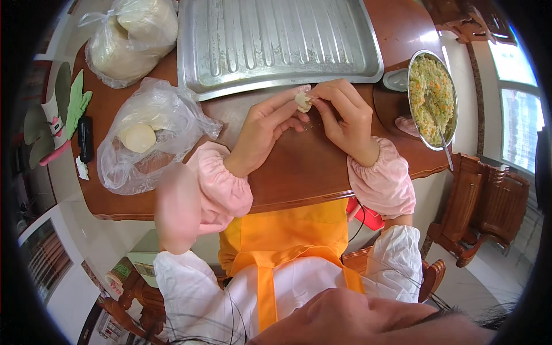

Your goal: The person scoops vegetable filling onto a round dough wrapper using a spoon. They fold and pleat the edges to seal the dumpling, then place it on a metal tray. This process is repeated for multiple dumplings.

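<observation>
A small piece of pale dough, a dumpling by its look (303,102), is held just in front of the metal tray's near edge. My left hand (265,127) holds it from the left between thumb and fingers. From the right, my right hand (345,114) pinches its edge with thumb and fingertips. The dumpling's underside is hidden by the fingers. To the left of my left hand lies an opened clear plastic bag (172,108) with round pale dough wrappers (139,138) in it. A metal bowl (453,118) of chopped vegetable filling (424,88) stands right of my right hand.
A large ribbed metal tray (276,43) covers the back of the wooden table (297,177). A tied plastic bag of dough (129,47) stands at the back left. A spoon (446,148) juts over the bowl's near rim. A black object (85,139) lies near the left edge.
</observation>
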### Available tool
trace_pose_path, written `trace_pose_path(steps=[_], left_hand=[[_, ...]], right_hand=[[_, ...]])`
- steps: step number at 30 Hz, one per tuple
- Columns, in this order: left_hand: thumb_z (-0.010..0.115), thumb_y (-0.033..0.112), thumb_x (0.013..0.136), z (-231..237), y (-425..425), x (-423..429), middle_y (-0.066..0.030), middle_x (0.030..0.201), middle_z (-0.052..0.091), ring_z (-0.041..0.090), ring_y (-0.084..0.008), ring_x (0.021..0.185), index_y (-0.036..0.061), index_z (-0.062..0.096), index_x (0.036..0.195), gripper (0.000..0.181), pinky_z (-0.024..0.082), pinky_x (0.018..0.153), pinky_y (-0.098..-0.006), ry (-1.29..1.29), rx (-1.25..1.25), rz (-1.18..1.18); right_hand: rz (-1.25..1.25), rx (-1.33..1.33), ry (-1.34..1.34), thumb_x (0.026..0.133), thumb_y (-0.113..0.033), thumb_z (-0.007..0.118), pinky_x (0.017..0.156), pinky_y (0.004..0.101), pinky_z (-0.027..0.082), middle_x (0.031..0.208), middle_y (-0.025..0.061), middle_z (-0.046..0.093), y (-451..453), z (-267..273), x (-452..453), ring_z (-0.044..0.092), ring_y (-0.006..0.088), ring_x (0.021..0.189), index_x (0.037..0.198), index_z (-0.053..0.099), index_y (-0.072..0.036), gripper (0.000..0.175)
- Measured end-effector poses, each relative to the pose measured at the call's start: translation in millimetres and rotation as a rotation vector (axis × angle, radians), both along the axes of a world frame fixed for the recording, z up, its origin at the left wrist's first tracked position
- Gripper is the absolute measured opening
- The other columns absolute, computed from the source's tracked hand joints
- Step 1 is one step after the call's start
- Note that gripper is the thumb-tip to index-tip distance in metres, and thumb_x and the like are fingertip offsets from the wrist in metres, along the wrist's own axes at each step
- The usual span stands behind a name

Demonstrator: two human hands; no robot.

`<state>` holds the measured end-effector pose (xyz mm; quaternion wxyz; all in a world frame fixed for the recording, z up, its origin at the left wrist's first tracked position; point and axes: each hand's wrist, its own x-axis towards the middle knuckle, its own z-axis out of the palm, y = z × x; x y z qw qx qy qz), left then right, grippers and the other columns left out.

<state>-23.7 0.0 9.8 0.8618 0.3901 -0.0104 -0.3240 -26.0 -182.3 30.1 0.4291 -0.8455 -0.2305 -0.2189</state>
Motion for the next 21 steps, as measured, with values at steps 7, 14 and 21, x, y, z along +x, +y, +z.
trace_pose_path(steps=[7,14,21], left_hand=[[0.049,0.015,0.1,6.5,0.8,0.8,-0.0036,0.1,0.063,0.059,-0.011,0.084,0.0012,0.053,0.131,0.035,0.047,0.074,-0.0238,-0.165,0.255,0.0],[0.057,0.01,0.091,64.2,6.7,-12.9,-0.0059,0.086,0.062,0.059,-0.015,0.069,0.0034,0.063,0.114,0.025,0.048,0.061,-0.0267,-1.21,0.97,0.121],[0.059,0.017,0.073,155.3,-6.9,-71.0,-0.0001,0.07,0.047,0.047,-0.011,0.06,-0.0005,0.065,0.105,0.037,0.034,0.048,-0.0233,-1.755,0.938,-0.233]], right_hand=[[-0.025,0.046,0.072,0.078,0.004,0.068,0.065,0.0304,0.051,0.083,0.0119,0.064,0.4,0.9,-0.8,0.064,0.0248,0.076,0.091,0.065,-0.001,0.014],[-0.141,0.161,0.169,0.081,0.0,0.07,0.066,0.028,0.051,0.08,0.0118,0.066,-4.7,-3.4,1.8,0.066,0.0197,0.073,0.089,0.066,0.001,0.01],[-0.138,0.105,0.092,0.081,0.0,0.069,0.068,0.0277,0.051,0.082,0.0112,0.067,-2.4,0.6,2.5,0.066,0.02,0.075,0.09,0.066,0.0,0.009]])
